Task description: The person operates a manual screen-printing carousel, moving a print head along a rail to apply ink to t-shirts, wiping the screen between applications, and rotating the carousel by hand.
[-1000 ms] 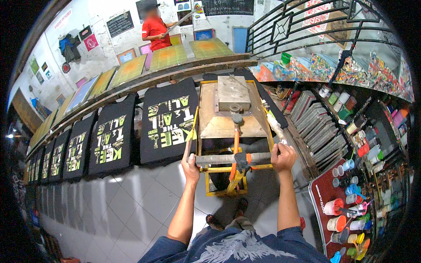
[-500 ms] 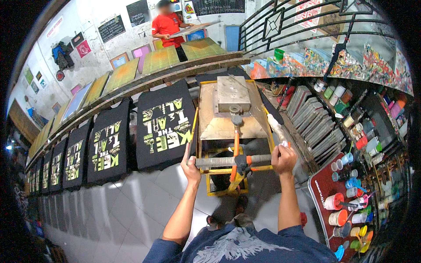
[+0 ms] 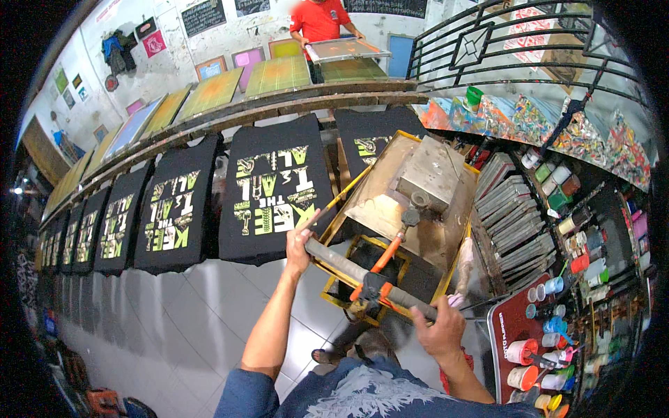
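My left hand (image 3: 298,247) is closed on the left end of a grey-wrapped handlebar (image 3: 334,261). My right hand (image 3: 440,331) curls round the bar's right end, thumb raised. An orange tube and dark clamp (image 3: 376,288) sit at the bar's middle. The bar belongs to a boxy, stained metal unit (image 3: 425,174) in a yellow frame, angled toward the upper right, with another yellow frame beneath. To its left, black T-shirts with green and white prints (image 3: 272,195) lie on a row of boards; one more (image 3: 373,129) is partly hidden behind the unit.
A co-worker in red (image 3: 320,17) holds a flat frame (image 3: 347,50) over green-yellow boards (image 3: 275,76). A black railing (image 3: 516,42) stands upper right. Stacked grey slabs (image 3: 512,223) and a red table (image 3: 505,334) with paint containers are on my right. Grey tiled floor (image 3: 195,313) lies below.
The yellow-framed unit has swung clockwise from straight ahead, its far end rightward and my right hand lower, uncovering another printed shirt. The co-worker has moved right, lowering the frame to nearly flat.
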`<state>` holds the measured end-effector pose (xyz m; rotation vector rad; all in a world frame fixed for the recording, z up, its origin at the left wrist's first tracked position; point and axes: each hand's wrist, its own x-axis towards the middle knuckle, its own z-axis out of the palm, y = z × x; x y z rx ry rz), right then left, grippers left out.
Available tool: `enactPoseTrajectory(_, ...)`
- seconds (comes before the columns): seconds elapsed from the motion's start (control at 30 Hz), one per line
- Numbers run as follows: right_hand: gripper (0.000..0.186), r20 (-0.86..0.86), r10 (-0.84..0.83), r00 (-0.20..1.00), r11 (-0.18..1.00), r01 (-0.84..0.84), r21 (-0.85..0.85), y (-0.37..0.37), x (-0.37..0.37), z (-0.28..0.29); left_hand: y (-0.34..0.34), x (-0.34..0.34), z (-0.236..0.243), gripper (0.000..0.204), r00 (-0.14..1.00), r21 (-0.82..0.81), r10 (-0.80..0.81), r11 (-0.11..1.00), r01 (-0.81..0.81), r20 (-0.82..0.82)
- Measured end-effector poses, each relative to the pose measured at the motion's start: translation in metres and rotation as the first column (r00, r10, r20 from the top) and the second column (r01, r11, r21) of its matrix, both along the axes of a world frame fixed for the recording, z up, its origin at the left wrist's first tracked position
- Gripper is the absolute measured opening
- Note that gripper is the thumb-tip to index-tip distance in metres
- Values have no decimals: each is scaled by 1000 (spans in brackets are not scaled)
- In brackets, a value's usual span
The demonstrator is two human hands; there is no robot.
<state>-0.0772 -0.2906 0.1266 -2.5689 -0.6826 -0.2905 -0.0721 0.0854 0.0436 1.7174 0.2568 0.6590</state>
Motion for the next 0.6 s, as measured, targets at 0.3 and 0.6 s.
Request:
enactPoseTrajectory(0.3, 52, -555, 575, 602, 800, -556, 227, 60, 46, 19, 103, 26, -48, 74, 991, -693, 119, 720, -46, 58)
enactPoseTrajectory(0.6, 51, -786, 418, 455, 895, -357, 269, 82, 33, 54, 98, 49, -52, 58, 965, -96, 261, 960, -263, -29)
